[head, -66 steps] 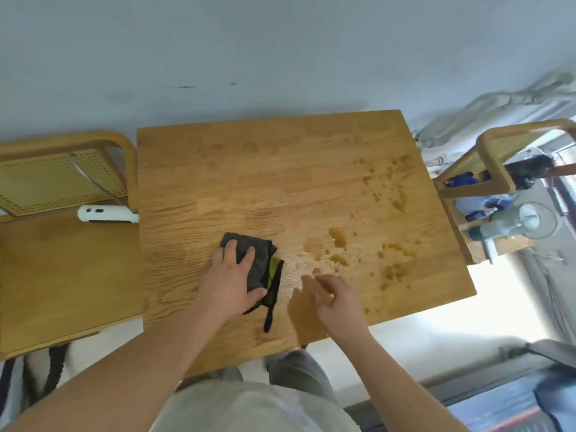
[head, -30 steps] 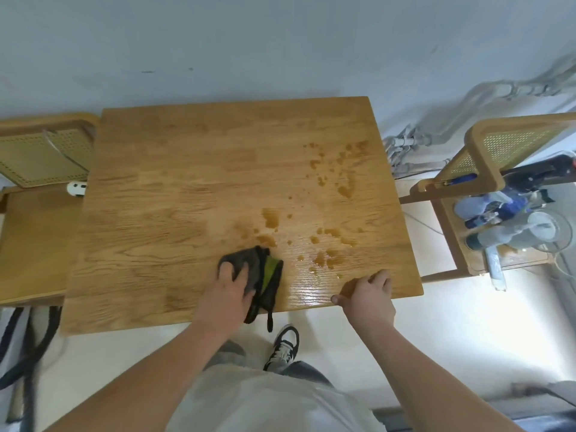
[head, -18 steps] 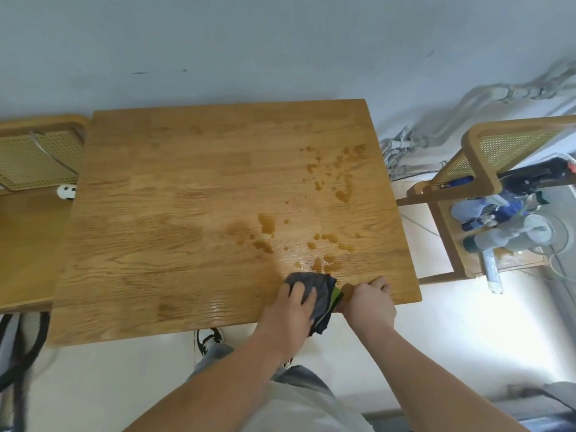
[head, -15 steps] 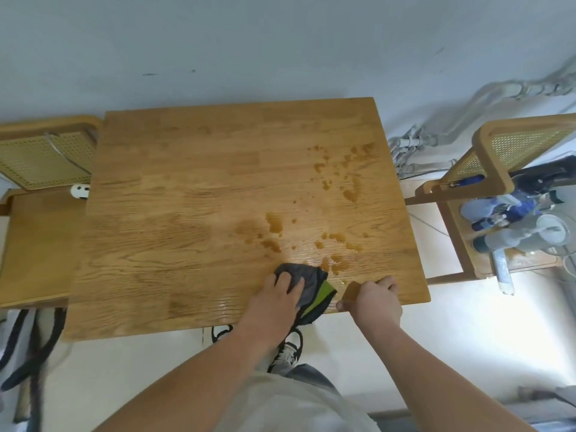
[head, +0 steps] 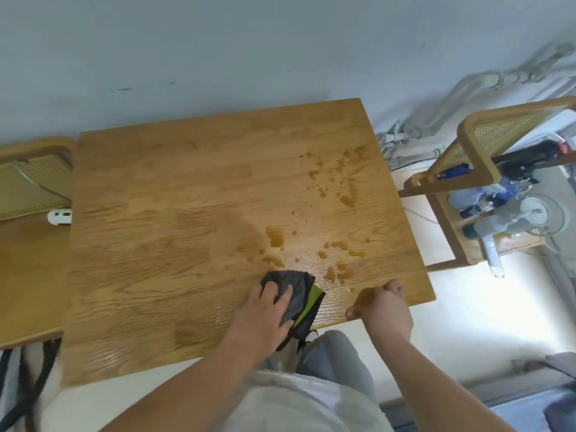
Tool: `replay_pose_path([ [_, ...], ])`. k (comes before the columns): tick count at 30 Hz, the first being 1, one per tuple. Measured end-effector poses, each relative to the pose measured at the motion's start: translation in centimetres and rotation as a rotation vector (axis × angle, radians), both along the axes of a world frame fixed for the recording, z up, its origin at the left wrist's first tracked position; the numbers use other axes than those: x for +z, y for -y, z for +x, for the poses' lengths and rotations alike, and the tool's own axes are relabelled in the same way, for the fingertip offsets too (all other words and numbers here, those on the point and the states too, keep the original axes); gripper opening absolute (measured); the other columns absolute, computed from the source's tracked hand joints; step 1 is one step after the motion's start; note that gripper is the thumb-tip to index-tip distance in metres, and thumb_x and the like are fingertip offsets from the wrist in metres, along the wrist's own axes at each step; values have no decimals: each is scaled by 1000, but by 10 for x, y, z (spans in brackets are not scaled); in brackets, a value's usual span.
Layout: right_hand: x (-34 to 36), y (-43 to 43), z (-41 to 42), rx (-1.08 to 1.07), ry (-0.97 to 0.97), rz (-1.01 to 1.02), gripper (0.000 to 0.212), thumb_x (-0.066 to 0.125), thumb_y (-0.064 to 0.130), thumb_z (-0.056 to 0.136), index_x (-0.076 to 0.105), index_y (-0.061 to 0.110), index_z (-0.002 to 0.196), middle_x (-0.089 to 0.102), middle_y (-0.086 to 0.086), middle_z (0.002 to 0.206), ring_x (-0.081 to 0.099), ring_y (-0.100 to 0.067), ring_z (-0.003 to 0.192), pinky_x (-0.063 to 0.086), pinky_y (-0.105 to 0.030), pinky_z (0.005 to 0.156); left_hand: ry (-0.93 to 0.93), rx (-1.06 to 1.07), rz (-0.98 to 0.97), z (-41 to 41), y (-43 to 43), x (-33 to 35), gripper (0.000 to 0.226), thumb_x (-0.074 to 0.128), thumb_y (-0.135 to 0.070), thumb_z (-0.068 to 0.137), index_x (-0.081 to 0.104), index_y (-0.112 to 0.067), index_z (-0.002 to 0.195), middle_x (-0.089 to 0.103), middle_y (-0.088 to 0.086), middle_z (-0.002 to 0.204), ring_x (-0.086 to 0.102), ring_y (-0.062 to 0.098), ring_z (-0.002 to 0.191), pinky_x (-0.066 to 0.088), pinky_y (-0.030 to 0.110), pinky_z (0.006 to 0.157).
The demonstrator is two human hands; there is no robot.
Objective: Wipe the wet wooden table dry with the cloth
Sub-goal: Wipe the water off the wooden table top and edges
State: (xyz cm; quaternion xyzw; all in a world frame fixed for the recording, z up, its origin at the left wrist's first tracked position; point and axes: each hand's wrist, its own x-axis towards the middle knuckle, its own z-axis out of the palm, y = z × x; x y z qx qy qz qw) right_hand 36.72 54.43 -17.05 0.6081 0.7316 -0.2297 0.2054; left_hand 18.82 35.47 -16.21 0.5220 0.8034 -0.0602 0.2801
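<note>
A square wooden table (head: 174, 213) fills the middle of the view. Dark water spots (head: 339, 244) are scattered over its right half, from the far right corner to the near edge. A dark grey cloth with a yellow-green patch (head: 304, 294) lies near the front edge. My left hand (head: 265, 310) presses flat on the cloth, fingers spread over its left part. To the right of the cloth, my right hand (head: 381, 307) grips the table's front edge, thumb under the rim and fingers on top.
A wooden chair with a woven back (head: 486, 141) stands to the right, holding spray bottles (head: 486, 210). A second wooden chair (head: 28, 254) with a white object (head: 60, 216) stands at the left. A wall runs behind the table.
My left hand slid the cloth right along the front edge up to my right hand, then back left a little. My right hand moved from the tabletop to gripping the front edge.
</note>
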Motion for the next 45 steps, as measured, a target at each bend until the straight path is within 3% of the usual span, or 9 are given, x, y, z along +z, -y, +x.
replay_pose_path([
  [3, -1, 6, 10, -78, -103, 64, 82, 95, 40, 62, 47, 15, 124, 45, -9, 150, 45, -33, 141, 56, -51, 89, -51, 76, 25, -31, 37, -9, 71, 39, -61, 101, 19, -31, 163, 31, 0, 133, 37, 22, 121, 52, 36, 92],
  [7, -2, 2, 5, 25, 14, 62, 90, 91, 50, 64, 47, 17, 135, 39, -7, 152, 30, -28, 148, 56, -49, 92, -229, 301, 48, -65, 73, -18, 71, 50, -57, 97, 39, -22, 158, 45, 6, 124, 45, 27, 108, 55, 41, 77],
  [12, 2, -7, -12, 71, 180, 10, 109, 93, 52, 64, 41, 5, 148, 36, -15, 151, 31, -33, 146, 55, -42, 92, -216, 686, 14, -67, 6, -13, 72, 29, -52, 106, 14, -11, 163, 31, 20, 141, 36, 40, 124, 46, 47, 102],
  [22, 7, -9, -22, 76, 244, -36, 116, 94, 48, 64, 35, -1, 152, 26, -24, 161, 25, -38, 150, 52, -43, 101, -96, -273, 50, -86, -19, -2, 65, 37, -51, 107, 14, -29, 163, 33, 6, 146, 37, 28, 129, 47, 41, 99],
  [29, 12, -9, -32, 56, 286, -46, 111, 95, 41, 67, 38, -1, 153, 25, -26, 163, 26, -39, 150, 52, -42, 102, -238, 503, -50, -110, -55, -2, 67, 30, -47, 107, 9, -16, 164, 24, 17, 148, 32, 40, 133, 48, 46, 102],
  [36, 14, -7, -28, 83, 266, -45, 115, 91, 43, 73, 27, 0, 159, 14, -25, 168, 15, -39, 155, 49, -43, 106, -4, -341, 39, -65, -78, 2, 66, 35, -51, 108, 6, -31, 164, 29, 6, 146, 32, 29, 129, 44, 41, 101],
  [38, 12, -6, -25, 98, 249, -30, 114, 88, 46, 76, 23, 2, 160, 12, -23, 169, 12, -38, 157, 48, -42, 108, -69, -263, 5, -92, -85, -7, 64, 32, -52, 107, 6, -34, 163, 30, 6, 145, 32, 30, 132, 46, 44, 102],
  [42, 14, -4, -23, 95, 232, -47, 111, 84, 44, 82, 17, 3, 162, 6, -23, 170, 6, -38, 158, 44, -42, 113, -151, 306, 59, -97, -105, -8, 66, 34, -51, 106, 16, -23, 163, 31, 11, 133, 36, 33, 124, 52, 45, 95],
  [45, 16, -3, -23, 112, 240, -60, 110, 81, 43, 86, 14, 2, 162, 3, -25, 170, 4, -40, 158, 43, -41, 114, -154, 265, 46, -45, -103, 0, 70, 29, -52, 106, 10, -16, 163, 29, 15, 139, 34, 35, 126, 49, 43, 99],
])
